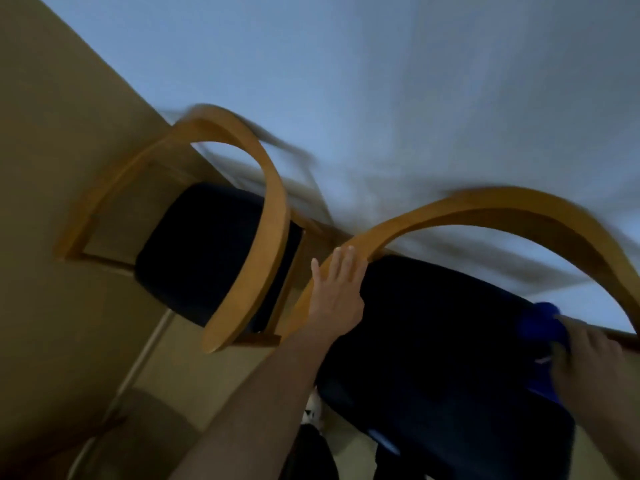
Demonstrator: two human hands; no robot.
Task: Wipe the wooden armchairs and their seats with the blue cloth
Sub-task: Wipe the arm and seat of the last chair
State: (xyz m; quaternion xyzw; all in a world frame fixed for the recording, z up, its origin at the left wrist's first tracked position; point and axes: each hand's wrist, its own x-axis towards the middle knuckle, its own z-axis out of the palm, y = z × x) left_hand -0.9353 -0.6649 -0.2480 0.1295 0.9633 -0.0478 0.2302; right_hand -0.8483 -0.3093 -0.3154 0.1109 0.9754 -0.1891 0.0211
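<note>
My left hand (337, 289) lay flat, fingers straight, on the near armchair (485, 216) armrest at frame centre, probably steadying it; right hand (588, 368) gripped the blue cloth (543, 323) lower right, by the dark seat (443, 341).

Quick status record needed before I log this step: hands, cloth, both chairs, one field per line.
left hand: open, fingers straight, resting on the curved wooden arm rail of the near armchair
right hand: grips the blue cloth, blurred
cloth position: at the right side of the near seat, close to the rail's right end
far armchair: untouched, standing to the left beside the near one
far seat: dark, nothing lying on it
image quality: motion blur, fine detail unclear
</note>
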